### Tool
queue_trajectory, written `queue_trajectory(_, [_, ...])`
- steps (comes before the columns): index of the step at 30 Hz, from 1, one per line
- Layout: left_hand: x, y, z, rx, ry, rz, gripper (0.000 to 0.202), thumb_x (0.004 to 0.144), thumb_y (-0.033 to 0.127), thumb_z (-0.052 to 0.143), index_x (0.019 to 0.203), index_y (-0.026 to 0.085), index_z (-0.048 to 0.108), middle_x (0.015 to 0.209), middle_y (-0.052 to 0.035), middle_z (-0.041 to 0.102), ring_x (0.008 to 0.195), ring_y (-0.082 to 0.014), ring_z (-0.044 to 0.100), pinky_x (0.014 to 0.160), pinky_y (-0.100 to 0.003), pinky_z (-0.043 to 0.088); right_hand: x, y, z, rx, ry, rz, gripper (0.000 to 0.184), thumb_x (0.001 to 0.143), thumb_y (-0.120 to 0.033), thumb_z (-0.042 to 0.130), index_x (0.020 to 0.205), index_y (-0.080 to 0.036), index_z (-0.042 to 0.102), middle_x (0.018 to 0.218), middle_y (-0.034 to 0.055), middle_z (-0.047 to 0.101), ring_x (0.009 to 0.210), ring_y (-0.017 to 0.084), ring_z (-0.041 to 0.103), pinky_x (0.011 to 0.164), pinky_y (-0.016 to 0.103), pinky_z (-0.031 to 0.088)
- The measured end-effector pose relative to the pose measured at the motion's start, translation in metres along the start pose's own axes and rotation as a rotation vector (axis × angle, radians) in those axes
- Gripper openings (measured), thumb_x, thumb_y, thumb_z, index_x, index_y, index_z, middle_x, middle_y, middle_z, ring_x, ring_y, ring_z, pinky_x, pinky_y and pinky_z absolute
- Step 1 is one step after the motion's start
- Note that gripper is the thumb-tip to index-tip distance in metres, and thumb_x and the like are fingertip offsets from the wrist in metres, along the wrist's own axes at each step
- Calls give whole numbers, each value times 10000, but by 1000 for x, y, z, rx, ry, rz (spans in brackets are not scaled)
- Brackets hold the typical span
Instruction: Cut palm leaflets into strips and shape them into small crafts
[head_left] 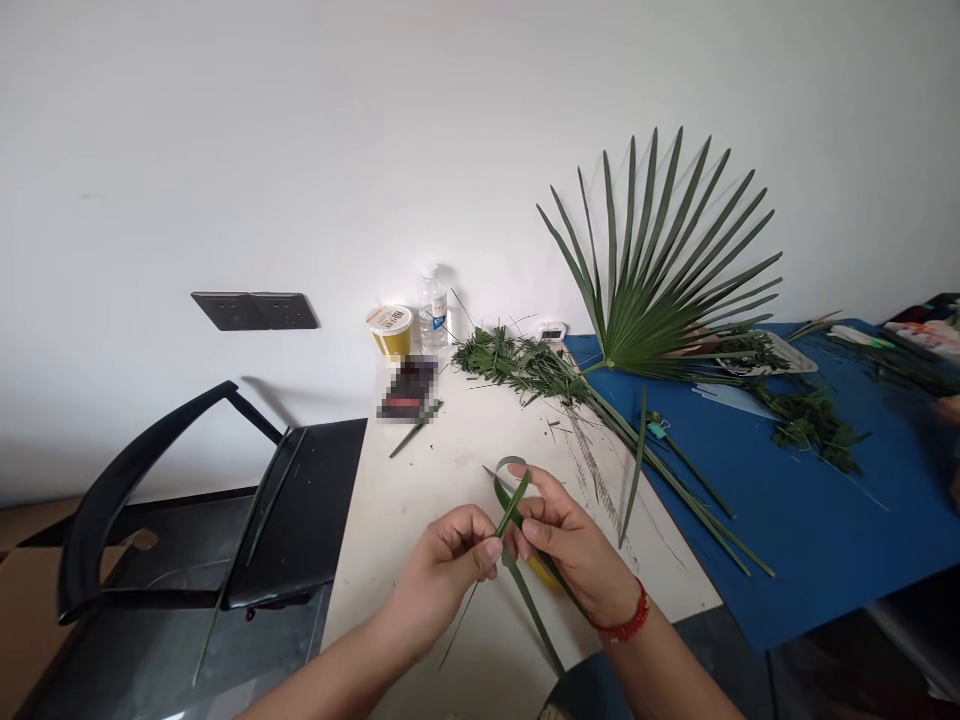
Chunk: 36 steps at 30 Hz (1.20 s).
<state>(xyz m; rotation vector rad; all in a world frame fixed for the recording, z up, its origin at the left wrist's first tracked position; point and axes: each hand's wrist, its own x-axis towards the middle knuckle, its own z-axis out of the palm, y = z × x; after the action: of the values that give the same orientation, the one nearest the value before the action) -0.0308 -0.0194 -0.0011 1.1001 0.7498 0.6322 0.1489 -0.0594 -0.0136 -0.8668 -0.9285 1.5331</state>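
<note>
Above the front of the white table, my left hand (459, 562) pinches a narrow green palm leaf strip (516, 503) between thumb and fingers. My right hand (561, 530) is closed on the same strip just to the right, its index finger raised beside the loop. The strip bends into a loop over my fingertips, and its loose ends hang down toward the table's near edge. Whether it is one strip or two crossing I cannot tell. A yellow object (546, 573) shows partly beneath my right hand; its kind is hidden.
A large fan palm leaf (660, 290) stands behind, right of a pile of leaf scraps (517, 362). A water bottle (433, 312), a yellow tub (391, 332) and a blurred-out item (409, 388) sit at the back left. A black chair (300, 510) stands left; a blue table (795, 540) adjoins right.
</note>
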Motion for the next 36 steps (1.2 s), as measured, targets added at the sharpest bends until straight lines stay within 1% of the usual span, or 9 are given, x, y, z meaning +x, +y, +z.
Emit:
queue_trajectory(5, [1,-4,-2,-33,35,-10,310,849,393,683,680,179,535,599,20,519,603,-124,410,625,-271,313,0,13,-8,-209,-36,-198,498,933,-408,634,1384,-271,474,726,-39,547,716,175,611,755,376,498])
queue_trajectory(8, [3,-3,-2,-78,61,7,292,864,368,664,683,181,530,624,11,540,620,-133,453,636,-277,333,-3,17,-8,-318,-57,-227,437,965,-362,592,1387,-280,513,754,-25,549,700,165,611,703,347,509])
queue_trajectory(11, [6,-1,-4,-115,84,42,290,880,356,644,682,185,518,625,27,517,607,-136,506,652,-288,361,-6,20,-5,-296,-88,-209,449,966,-354,590,1403,-292,508,763,-27,534,716,177,639,705,361,530])
queue_trajectory(15, [8,0,-11,-37,215,101,259,852,344,693,702,175,567,639,31,510,611,-119,459,641,-268,356,-12,21,-2,-168,-113,-175,478,960,-348,602,1422,-310,487,767,-39,511,751,196,681,783,423,545])
queue_trajectory(21, [9,2,-22,-49,308,166,225,847,341,711,728,174,617,651,22,553,650,-121,457,655,-256,365,-30,13,-5,-112,-57,43,483,953,-352,615,1416,-304,484,758,-60,495,710,214,737,753,408,540])
queue_trajectory(24, [9,8,-25,-115,320,188,216,828,334,738,728,173,634,645,18,574,645,-115,471,658,-255,372,-35,8,-8,-189,-73,153,379,958,-370,600,1323,-273,559,753,-66,503,701,222,756,750,383,522])
queue_trajectory(27, [8,13,-27,-297,233,100,212,790,321,783,742,168,645,645,9,592,627,-110,503,650,-258,398,-36,5,-10,-288,-125,251,234,974,-369,560,1134,-219,642,739,-49,571,691,216,753,721,350,503])
queue_trajectory(31, [8,19,-27,-494,102,-12,231,754,302,818,730,161,637,613,10,582,549,-91,484,568,-242,398,-31,5,-7,-334,-72,204,202,945,-388,589,898,-194,619,664,-47,564,657,216,738,628,305,477])
queue_trajectory(36, [9,22,-24,-322,220,164,260,802,319,773,692,161,599,612,16,585,556,-88,497,569,-227,399,-27,7,6,-386,-98,197,306,928,-360,599,690,-202,490,668,-33,573,663,208,746,656,288,467])
